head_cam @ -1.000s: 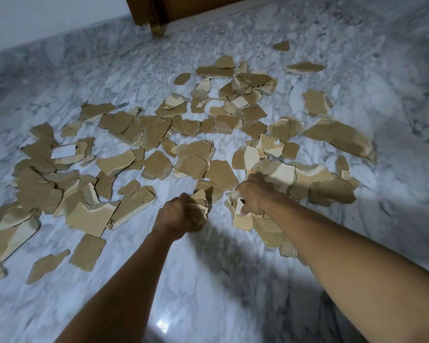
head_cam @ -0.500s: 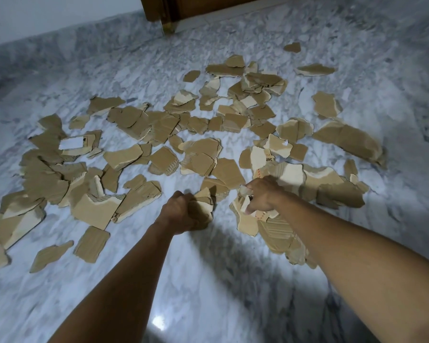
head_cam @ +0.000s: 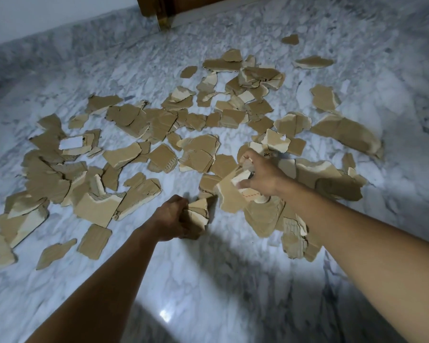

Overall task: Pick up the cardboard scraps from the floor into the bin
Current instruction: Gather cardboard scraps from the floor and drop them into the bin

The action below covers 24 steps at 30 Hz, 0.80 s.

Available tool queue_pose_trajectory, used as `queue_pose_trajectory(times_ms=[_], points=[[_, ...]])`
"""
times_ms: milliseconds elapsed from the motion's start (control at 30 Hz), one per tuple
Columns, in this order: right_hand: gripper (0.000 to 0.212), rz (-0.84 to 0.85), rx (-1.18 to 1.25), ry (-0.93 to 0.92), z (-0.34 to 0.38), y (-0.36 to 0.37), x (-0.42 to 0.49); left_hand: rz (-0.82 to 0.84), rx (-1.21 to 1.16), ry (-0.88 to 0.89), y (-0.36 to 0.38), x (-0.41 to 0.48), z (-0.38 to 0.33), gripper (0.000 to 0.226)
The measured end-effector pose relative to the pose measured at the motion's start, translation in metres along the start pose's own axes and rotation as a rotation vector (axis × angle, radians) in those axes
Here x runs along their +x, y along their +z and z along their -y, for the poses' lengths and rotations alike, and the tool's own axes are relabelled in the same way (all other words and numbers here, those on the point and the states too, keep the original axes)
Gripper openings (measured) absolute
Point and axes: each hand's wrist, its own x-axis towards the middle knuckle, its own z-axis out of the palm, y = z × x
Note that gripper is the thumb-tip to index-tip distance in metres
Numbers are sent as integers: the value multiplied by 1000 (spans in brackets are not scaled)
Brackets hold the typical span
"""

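Cardboard scraps (head_cam: 198, 215) in both hands (head_cam: 170, 219) (head_cam: 262, 178)

Grey-white marble floor (head_cam: 233, 280) — torn cardboard scraps (head_cam: 159, 125) scattered widely across it

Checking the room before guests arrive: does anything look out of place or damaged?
Yes. Torn, ragged-edged cardboard scraps lie scattered and overlapping across the marble floor. The left hand and the right hand each grip a bunch of them.
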Motion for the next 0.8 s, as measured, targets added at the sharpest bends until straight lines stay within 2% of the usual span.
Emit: queue_pose_trajectory(times_ms=[67, 133, 233, 300, 433, 533, 600, 700, 733, 800], points=[[53, -77, 31, -38, 2, -11, -3, 2, 27, 28, -5, -3, -1, 56], [44, -124, 8, -35, 0, -20, -6, -15, 28, 66, -9, -1, -9, 57], [38, -140, 22, -12, -6, -29, -6, 11, -59, 134, -10, 8, -28, 79], [42, -157, 101, 12, -9, -34, -5, 20, -124, 116, -5, 11, -34, 88], [61, -222, 273, 67, -23, -34, 0, -16, -98, 68, 7, 18, -35, 76], [51, -317, 401, 71, -27, -23, 1, -65, 145, 60, 10, 17, -41, 64], [52, -355, 451, 73, -26, -18, -2, -74, 150, 15, 10, 20, -42, 63], [63, -359, 439, 93, -32, -28, -9, 10, 118, -47, 2, 22, -41, 45], [61, -345, 408, 103, -36, -37, -12, 36, 95, -60, -3, 22, -40, 37], [56, -340, 346, 145, -44, -58, -24, 100, 46, -76, -15, 21, -44, 35]])
